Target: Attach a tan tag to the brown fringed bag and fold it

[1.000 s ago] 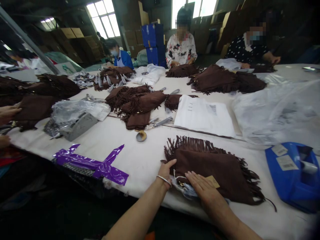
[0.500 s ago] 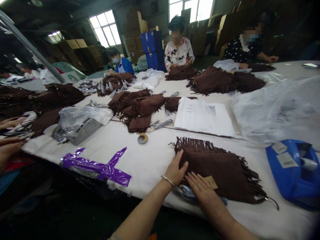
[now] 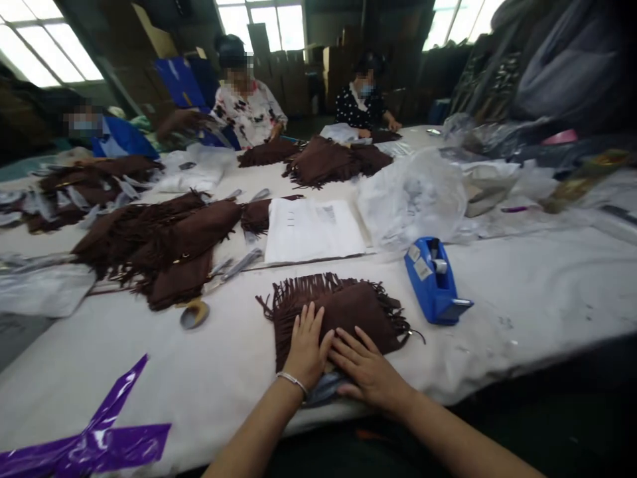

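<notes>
A brown suede fringed bag [image 3: 343,309] lies flat on the white table [image 3: 239,358] in front of me. My left hand [image 3: 306,345], with a bracelet on the wrist, rests flat on the bag's near left part, fingers spread. My right hand [image 3: 365,368] lies flat beside it on the bag's near edge, fingers stretched out. Under both hands a bluish plastic piece [image 3: 323,392] sticks out from beneath the bag.
A blue tape dispenser [image 3: 435,282] stands right of the bag. A white sheet [image 3: 311,229], a clear plastic bag [image 3: 413,196], more brown fringed bags [image 3: 169,242] and a small tape roll [image 3: 194,315] lie beyond. Purple tape [image 3: 94,438] lies near left. Three people work across the table.
My view has swung to the right. My left hand slid from the bag's left edge onto its top; both hands now lie flat together on the bag.
</notes>
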A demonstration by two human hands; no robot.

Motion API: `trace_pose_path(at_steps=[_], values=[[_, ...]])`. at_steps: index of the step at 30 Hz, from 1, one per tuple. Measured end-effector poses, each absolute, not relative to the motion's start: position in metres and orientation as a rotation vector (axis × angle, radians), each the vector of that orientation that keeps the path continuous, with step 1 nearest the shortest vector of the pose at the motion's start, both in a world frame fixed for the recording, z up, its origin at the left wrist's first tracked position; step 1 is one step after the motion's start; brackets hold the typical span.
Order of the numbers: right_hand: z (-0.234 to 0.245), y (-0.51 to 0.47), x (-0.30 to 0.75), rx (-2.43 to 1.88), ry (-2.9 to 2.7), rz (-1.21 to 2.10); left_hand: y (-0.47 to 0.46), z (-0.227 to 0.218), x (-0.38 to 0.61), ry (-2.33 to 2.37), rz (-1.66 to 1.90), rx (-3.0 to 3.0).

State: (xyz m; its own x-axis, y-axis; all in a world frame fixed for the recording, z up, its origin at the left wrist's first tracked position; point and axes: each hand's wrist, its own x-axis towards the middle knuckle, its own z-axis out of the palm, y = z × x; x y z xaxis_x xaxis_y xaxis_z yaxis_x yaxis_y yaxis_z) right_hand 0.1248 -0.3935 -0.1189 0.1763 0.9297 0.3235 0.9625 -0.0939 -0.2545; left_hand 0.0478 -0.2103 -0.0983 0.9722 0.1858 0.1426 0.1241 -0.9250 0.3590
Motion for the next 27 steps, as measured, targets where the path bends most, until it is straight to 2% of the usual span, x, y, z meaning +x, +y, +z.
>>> trace_pose_path(at_steps=[4, 7, 10, 17, 23, 27], values=[[-0.125, -0.440, 0.129, -2.085, -1.104, 0.024, -0.233, -0.089, 0.047, -0.070, 0.214, 2.877], [-0.131, -0.474, 0.123, -1.836, -0.474, 0.247, -0.253, -0.086, 0.052, -0.269, 0.114, 2.930], [-0.133, -0.491, 0.118, -1.602, -0.121, 0.457, -0.268, -0.092, 0.067, -0.343, 0.031, 2.987], [-0.136, -0.477, 0.110, -0.950, -0.059, 0.939, -0.261, -0.097, 0.081, -0.506, 0.139, 2.963], [-0.134, -0.421, 0.133, -0.685, -0.040, 0.773, -0.254, -0.084, 0.066, -0.543, 0.293, 2.880], [-0.129, -0.404, 0.175, -0.359, 0.009, 0.826, -0.258, -0.085, 0.059, -0.563, 0.305, 2.908]])
